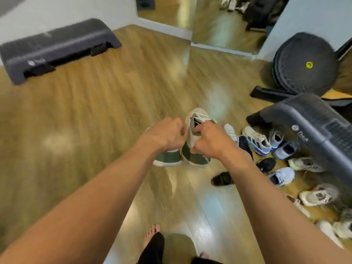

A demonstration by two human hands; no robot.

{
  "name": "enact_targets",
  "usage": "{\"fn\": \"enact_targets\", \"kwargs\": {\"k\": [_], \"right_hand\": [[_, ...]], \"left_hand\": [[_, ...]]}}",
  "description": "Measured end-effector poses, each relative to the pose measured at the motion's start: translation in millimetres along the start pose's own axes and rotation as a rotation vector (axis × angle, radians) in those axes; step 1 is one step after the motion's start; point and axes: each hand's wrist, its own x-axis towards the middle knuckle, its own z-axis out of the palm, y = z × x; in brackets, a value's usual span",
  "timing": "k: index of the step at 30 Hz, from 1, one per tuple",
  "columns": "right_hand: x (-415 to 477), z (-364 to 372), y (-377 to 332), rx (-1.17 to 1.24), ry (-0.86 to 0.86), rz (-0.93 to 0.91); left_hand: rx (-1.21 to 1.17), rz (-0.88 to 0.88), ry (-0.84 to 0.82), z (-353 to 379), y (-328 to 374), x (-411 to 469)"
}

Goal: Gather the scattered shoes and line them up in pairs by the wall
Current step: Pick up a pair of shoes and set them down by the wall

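Gripped a white-and-green fabric sneaker in left hand. Clutched matching sneaker in right hand, left of scattered shoes.

Floor: glossy wood planks. On it, far to your left by the wall, one dark step platform. To your right: a second step platform, dark round discs on edge, scattered shoes in a jumble, and one black shoe lying apart. Your bare foot stands on it.

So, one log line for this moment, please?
left hand: grips left shoe | right hand: grips right shoe | pile: on floor
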Motion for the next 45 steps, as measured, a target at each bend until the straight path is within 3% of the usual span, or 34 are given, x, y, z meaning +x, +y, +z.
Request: {"fn": "enact_targets", "kwargs": {"k": [2, 3, 6, 8, 11, 14, 17, 20, 23, 26, 29, 31, 33, 40, 45], "right_hand": [[-31.9, -62.9, -41.3, 0.157, 0.098, -0.046], [-47.2, -94.1, -55.8, 0.364, 0.13, -0.059], [-87.2, -176.9, -84.9, 1.164, 0.123, -0.112], [-109.7, -216.2, -99.0, 1.566, 0.079, -0.188], [-145.3, -253.2, -124.1, 1.805, -0.034, -0.321], [-179.1, -271.2, -157.2, 1.671, -0.172, -0.482], [-207.5, -279.1, -190.3, 1.57, -0.227, -0.555], [-235.1, -274.8, -227.3, 1.528, -0.322, -0.607], [-267.4, -262.2, -270.1, 1.28, -0.385, -0.748], [-309.3, -234.7, -322.2, 0.833, -0.317, -0.898], [-367.2, -184.2, -385.4, 0.283, -0.098, -1.159], [-411.7, -144.3, -425.8, -0.073, 0.082, -1.309], [-460.8, -102.4, -461.8, -0.274, 0.178, -1.4], [-624.3, 64.7, -553.1, -0.42, 0.275, -1.72], [-734.9, 175.2, -603.4, -0.371, 0.009, -1.895]], "left_hand": [[-0.063, 0.016, 0.194, -70.1, 17.9, -43.1], [-0.169, 0.026, 0.304, -103.2, 26.4, -62.3], [-0.796, 0.053, 0.535, -189.9, 44.1, -128.4], [-1.178, 0.134, 0.652, -233.4, 55.6, -176.2], [-1.454, 0.286, 0.73, -268.9, 82.3, -239.4], [-1.408, 0.347, 0.812, -279.4, 112.9, -290.8], [-1.255, 0.278, 1.021, -288.5, 125.5, -341.4], [-1.213, 0.2, 1.107, -295.7, 119.8, -399.9], [-0.98, 0.101, 1.203, -297.8, 100.4, -463.1], [-0.46, -0.121, 1.263, -300.9, 79.6, -527.0], [0.154, -0.37, 1.178, -285.2, 58.2, -581.7], [0.408, -0.5, 1.097, -263.2, 38.0, -621.0], [0.549, -0.657, 1.035, -240.4, 13.4, -674.0], [0.647, -1.033, 0.843, -159.2, -67.8, -873.9], [0.373, -1.294, 1.019, -94.9, -113.9, -1020.1]]}}
